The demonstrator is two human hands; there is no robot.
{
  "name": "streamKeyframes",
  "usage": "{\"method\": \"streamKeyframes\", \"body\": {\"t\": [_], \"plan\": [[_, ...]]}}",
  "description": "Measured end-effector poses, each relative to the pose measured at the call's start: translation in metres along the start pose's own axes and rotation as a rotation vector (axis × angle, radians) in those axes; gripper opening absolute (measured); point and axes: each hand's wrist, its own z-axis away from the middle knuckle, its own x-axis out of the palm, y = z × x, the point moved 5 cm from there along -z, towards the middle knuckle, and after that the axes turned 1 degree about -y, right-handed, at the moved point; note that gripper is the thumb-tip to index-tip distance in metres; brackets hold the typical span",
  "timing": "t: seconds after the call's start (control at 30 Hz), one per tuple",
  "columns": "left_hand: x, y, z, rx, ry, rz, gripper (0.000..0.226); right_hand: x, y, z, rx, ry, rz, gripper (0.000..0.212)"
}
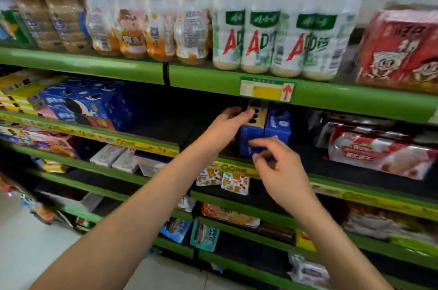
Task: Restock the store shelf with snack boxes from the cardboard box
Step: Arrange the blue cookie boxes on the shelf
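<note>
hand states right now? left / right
Left hand: fingers curled over the top of the blue snack box, gripping it.
Right hand: loosely curled, holding nothing.

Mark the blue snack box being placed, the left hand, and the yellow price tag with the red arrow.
blue snack box (251, 134): head view, on its blue front face.
left hand (227, 123): head view, on the back of the hand.
yellow price tag (266, 91): head view, on its yellow patch.

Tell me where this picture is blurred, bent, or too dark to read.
Head view: motion blur smears the top shelf's white bottles and the left edge; the wide lens bows the green shelf edge; deep shadow hides the shelf behind the blue snack boxes; the left hand and right hand stay fairly sharp.
</note>
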Motion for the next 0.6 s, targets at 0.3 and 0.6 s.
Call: {"method": "streamKeyframes", "body": {"t": [0.3,0.6], "plan": [[0.037,-0.016,0.019,-0.123,0.106,0.088,0.061,-0.043,0.037,-0.011,0.137,-0.048,0.129,0.075],[0.042,-0.014,0.05,-0.088,0.315,0.156,0.026,-0.033,0.034,-0.013,0.129,0.014,-0.043,0.059]]}}
